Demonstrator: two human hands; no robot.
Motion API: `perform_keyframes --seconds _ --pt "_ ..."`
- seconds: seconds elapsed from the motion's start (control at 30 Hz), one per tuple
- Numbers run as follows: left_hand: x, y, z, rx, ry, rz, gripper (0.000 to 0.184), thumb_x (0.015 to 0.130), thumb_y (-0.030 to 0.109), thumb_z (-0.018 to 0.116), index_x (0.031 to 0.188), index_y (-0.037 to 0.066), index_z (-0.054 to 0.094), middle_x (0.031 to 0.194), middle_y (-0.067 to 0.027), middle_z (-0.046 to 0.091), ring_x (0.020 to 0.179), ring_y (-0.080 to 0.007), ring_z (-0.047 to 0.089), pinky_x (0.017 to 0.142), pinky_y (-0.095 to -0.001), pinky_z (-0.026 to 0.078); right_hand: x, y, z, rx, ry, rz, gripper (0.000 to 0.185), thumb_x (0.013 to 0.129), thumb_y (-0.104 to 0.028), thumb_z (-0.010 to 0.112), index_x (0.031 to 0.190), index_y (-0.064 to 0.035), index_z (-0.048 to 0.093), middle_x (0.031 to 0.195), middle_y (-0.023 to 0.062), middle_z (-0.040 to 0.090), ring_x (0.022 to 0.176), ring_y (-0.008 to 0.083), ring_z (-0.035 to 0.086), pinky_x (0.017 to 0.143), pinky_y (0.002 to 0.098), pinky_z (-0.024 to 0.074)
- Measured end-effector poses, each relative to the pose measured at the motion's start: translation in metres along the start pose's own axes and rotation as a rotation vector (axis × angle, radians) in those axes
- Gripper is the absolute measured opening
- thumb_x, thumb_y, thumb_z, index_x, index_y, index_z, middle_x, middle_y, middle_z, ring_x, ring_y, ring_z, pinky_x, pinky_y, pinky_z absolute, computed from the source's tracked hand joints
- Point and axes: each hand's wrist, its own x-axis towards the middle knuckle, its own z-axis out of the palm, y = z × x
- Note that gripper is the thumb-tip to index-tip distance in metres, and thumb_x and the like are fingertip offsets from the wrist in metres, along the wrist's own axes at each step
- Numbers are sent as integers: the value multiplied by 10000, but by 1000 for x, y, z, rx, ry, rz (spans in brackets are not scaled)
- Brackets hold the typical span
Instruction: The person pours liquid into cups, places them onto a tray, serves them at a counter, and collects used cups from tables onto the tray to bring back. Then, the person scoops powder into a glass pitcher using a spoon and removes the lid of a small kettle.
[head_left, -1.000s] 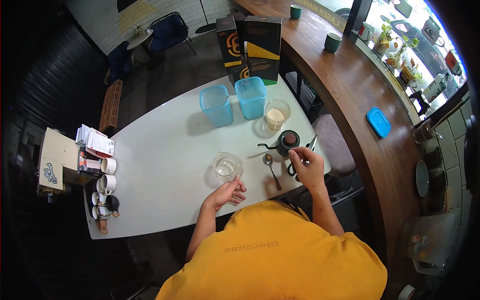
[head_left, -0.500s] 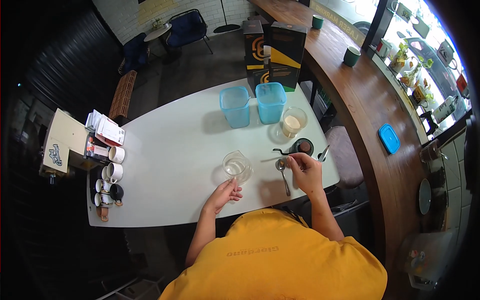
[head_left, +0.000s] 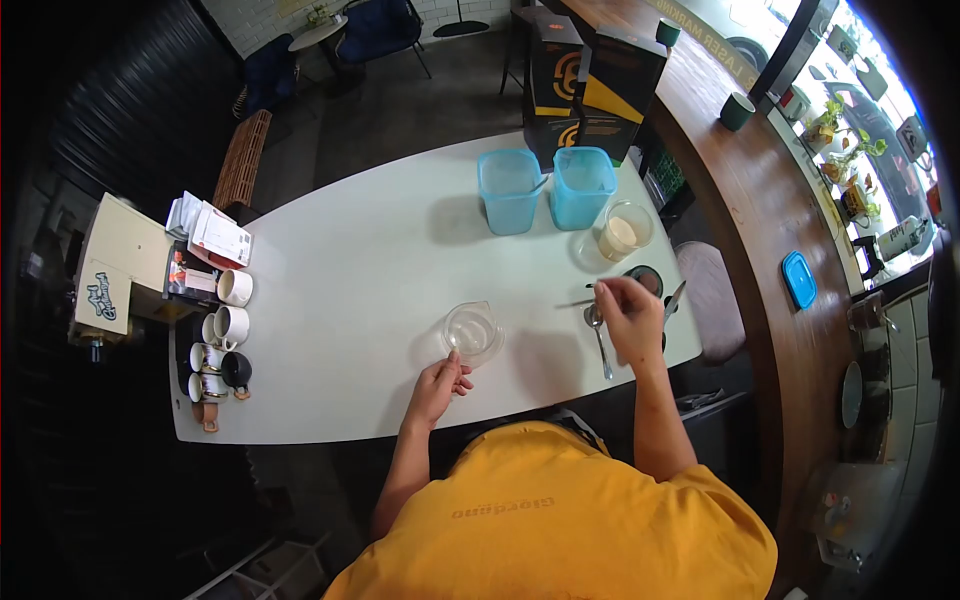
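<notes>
A small clear glass jug (head_left: 472, 332) is at the middle of the white table. My left hand (head_left: 437, 388) is at its near edge, thumb and fingers closed on it. Further right, my right hand (head_left: 632, 318) is raised with fingertips pinched together; what they hold, if anything, is too small to make out. Under and beside it lies a metal spoon (head_left: 601, 345). A black lidded pot (head_left: 648, 278) is partly hidden behind that hand. Beyond it stands a glass (head_left: 622, 232) with pale contents. Two blue translucent containers (head_left: 509, 195) (head_left: 583, 190) stand at the far side.
Black boxes (head_left: 610, 85) stand behind the containers. At the table's left end are white mugs (head_left: 232, 325), papers (head_left: 220, 236) and a cream machine (head_left: 115, 265). A wooden counter (head_left: 735, 185) runs along the right, with a blue lid (head_left: 799, 279) and green cups (head_left: 737, 111).
The view has shifted. My left hand stays at the glass jug, which sits slightly nearer me and further left. My right hand remains pinched and now covers more of the black pot.
</notes>
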Motion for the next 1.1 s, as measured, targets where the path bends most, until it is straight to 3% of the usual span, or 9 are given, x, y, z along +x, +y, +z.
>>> perform_keyframes --seconds 0.17,0.33,0.47,0.53,0.63,0.77,0.93,1.03,1.1 --pt "-6 -1 -25 13 -2 29 578 1013 498 460 1008 -50 644 864 -89 653 750 -132 617 680 -271 498 57 -4 41 -62 4 -82 321 847 -184 743 1083 22 672 751 54 668 633 85 562 614 249 462" --pt "1 -13 -61 33 -46 62 541 1021 465 467 1008 -43 651 876 -88 657 738 -119 598 673 -268 487 118 -12 105 -91 81 7 445 859 -290 730 1172 15 647 818 69 683 670 119 585 653 277 486" --pt "2 -14 -81 49 -55 99 511 1022 441 480 1010 -38 656 911 -85 661 735 -111 587 670 -265 480 133 -7 130 -144 109 1 440 876 -322 702 1153 16 654 840 97 695 686 169 623 681 294 496" --pt "-1 -14 -84 -3 -36 115 508 1014 450 496 994 -28 667 868 -67 655 726 -103 577 673 -259 471 137 -4 140 -237 160 -99 345 901 -303 662 1065 0 674 831 124 692 699 270 636 692 355 498" --pt "-4 -11 -89 -62 -10 130 501 1007 455 513 974 -17 678 831 -47 650 717 -95 568 672 -252 461 144 -1 149 -451 147 -272 239 922 -251 621 951 -20 674 811 135 682 740 342 620 725 404 479" --pt "-1 -11 -91 -64 2 118 496 1010 447 513 968 -20 677 847 -49 654 720 -94 573 660 -248 459 146 -6 148 -562 193 -370 190 931 -210 597 885 -36 662 763 123 669 763 341 608 743 419 461" --pt "6 -1 -80 -38 5 99 496 1011 444 510 961 -20 676 851 -54 655 712 -93 570 651 -245 456 142 -23 120 -396 268 -604 144 910 -156 622 944 -30 684 798 109 686 759 304 613 741 390 476" --pt "9 10 -62 -32 24 107 502 1013 447 503 961 -21 676 847 -59 654 708 -94 568 648 -245 456 133 -27 93 -143 325 -410 131 920 -122 617 965 -25 693 795 110 690 714 246 642 678 336 496" --pt "12 17 -46 -21 28 114 508 1014 450 498 962 -23 675 845 -62 655 707 -96 569 647 -247 456 129 -25 68 109 454 -251 199 982 -162 577 971 5 685 760 73 692 677 112 657 665 237 490"
